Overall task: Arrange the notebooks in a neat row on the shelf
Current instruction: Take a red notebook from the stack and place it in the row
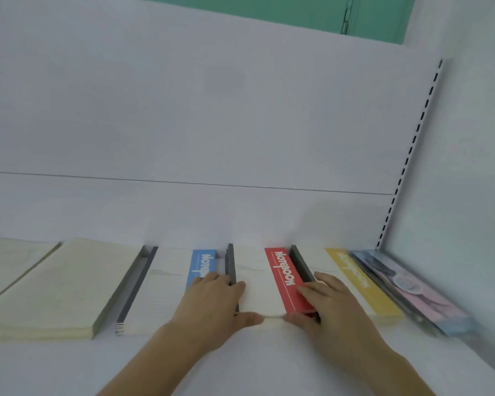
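Several notebooks lie flat in a row on the white shelf (240,364). The middle one is a cream notebook with a red "Notebook" band (286,278). My left hand (212,304) grips its left edge, fingers over the top and thumb at the front. My right hand (329,304) grips its right edge the same way, fingers on the red band. To the left lies a blue-banded notebook (169,284), to the right a yellow-banded one (357,281).
A plain cream stack (60,284) lies further left and another cream pad at the far left edge. A blue and pink pack (417,295) leans against the right side wall. The slotted upright (412,150) stands in the back right corner.
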Action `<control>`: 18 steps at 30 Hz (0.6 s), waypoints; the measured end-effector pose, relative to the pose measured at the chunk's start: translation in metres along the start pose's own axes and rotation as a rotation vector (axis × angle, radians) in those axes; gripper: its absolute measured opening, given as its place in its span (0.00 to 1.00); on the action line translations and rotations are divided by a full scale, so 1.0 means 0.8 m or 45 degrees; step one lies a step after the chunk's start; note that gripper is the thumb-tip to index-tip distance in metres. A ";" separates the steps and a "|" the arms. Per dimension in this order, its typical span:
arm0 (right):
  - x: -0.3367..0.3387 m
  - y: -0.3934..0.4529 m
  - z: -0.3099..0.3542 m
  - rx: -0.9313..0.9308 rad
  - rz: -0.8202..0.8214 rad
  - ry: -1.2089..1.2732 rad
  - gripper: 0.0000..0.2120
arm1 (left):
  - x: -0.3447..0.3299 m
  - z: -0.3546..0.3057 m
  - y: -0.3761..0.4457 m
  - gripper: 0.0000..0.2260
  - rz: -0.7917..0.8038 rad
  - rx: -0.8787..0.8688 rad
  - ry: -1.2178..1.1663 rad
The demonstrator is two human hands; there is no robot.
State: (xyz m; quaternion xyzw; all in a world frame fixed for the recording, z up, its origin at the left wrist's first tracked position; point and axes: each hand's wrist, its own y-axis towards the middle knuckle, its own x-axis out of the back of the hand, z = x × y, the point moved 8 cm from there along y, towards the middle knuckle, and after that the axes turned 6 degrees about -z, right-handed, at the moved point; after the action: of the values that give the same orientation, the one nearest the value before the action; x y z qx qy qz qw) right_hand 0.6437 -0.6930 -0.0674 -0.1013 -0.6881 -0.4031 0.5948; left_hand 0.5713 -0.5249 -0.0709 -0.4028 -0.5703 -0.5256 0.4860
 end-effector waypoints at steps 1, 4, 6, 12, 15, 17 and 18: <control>-0.004 0.001 -0.005 0.018 0.024 0.004 0.45 | -0.001 -0.002 0.000 0.27 0.005 0.027 -0.005; -0.009 0.004 -0.012 0.106 0.048 0.011 0.41 | -0.002 -0.004 -0.004 0.26 0.031 0.103 -0.037; -0.015 0.003 -0.013 0.157 0.082 -0.019 0.37 | 0.000 -0.004 -0.010 0.24 0.053 0.146 -0.030; -0.011 0.005 -0.014 0.177 0.129 -0.011 0.32 | 0.003 -0.009 -0.017 0.22 0.147 0.370 -0.190; -0.010 0.003 -0.012 0.158 0.148 0.016 0.32 | 0.007 -0.008 -0.019 0.27 0.171 0.426 -0.249; -0.010 0.000 -0.011 0.150 0.152 0.003 0.32 | 0.009 -0.009 -0.019 0.27 0.166 0.432 -0.260; -0.009 -0.001 -0.012 0.149 0.148 -0.003 0.33 | 0.009 -0.009 -0.019 0.28 0.155 0.427 -0.254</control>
State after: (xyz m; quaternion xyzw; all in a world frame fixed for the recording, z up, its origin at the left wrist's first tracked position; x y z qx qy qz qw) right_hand 0.6522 -0.6979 -0.0750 -0.1066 -0.7042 -0.3268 0.6213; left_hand 0.5562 -0.5342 -0.0671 -0.4001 -0.6697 -0.3504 0.5182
